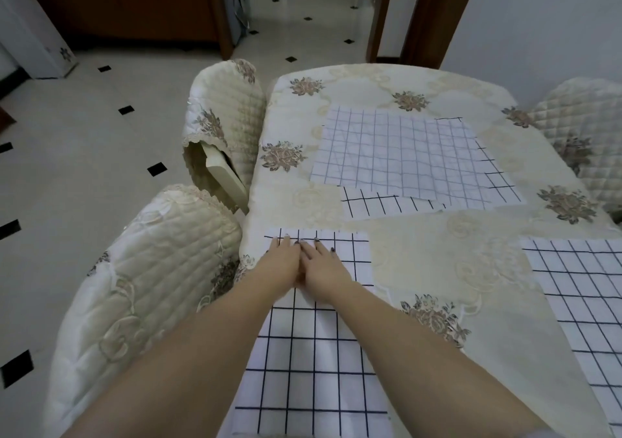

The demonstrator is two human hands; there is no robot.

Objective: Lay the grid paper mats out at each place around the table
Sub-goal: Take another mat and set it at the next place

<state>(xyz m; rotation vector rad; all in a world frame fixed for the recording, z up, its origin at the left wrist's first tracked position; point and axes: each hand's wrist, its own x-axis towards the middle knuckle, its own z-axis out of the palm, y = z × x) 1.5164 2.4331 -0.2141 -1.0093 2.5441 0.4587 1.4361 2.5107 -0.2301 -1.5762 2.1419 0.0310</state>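
A white grid paper mat [313, 363] lies at the near left place on the table [430, 256], which wears a cream floral cloth. My left hand [281, 262] and my right hand [323, 266] press flat on the mat's far part, side by side, fingers straight. A second grid mat [585, 303] lies at the near right. Toward the far side, a loose pile of grid mats [404, 158] overlaps, with one mat [387, 204] sticking out beneath it.
Two chairs with quilted cream covers [141, 289] [225, 121] stand along the table's left side. Another covered chair [582, 135] is at the far right. Tiled floor [84, 155] stretches left; a wooden door frame [434, 13] stands behind the table.
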